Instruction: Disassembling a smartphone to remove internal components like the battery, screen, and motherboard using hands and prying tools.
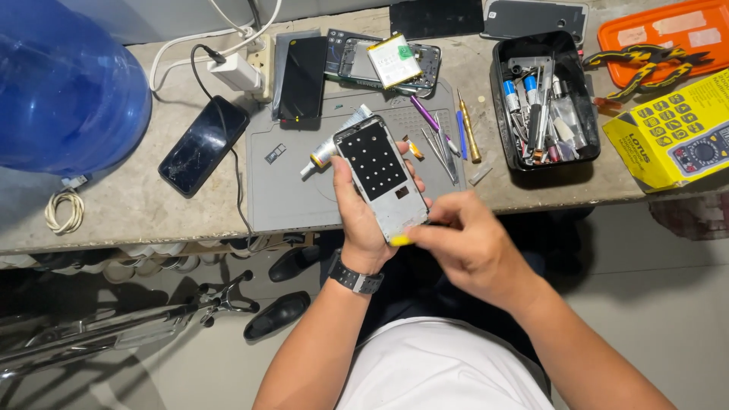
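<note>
My left hand [358, 216] grips an opened phone frame [380, 173], silver with a black dotted panel, held tilted above the front edge of the grey work mat [292, 193]. At the frame's lower end, my right hand [465, 243] pinches a small yellow pick [400, 241] against the bottom corner. A dark watch sits on my left wrist. A small glue tube [323, 154] lies on the mat just behind the frame.
Tweezers and screwdrivers [448, 137] lie on the mat's right side. A black tool tray [543, 99], an orange tray with pliers [653, 45], a yellow box [676, 133], phones [203, 144], a disassembled phone with its battery [391, 59] and a blue water jug [64, 80] stand on the bench.
</note>
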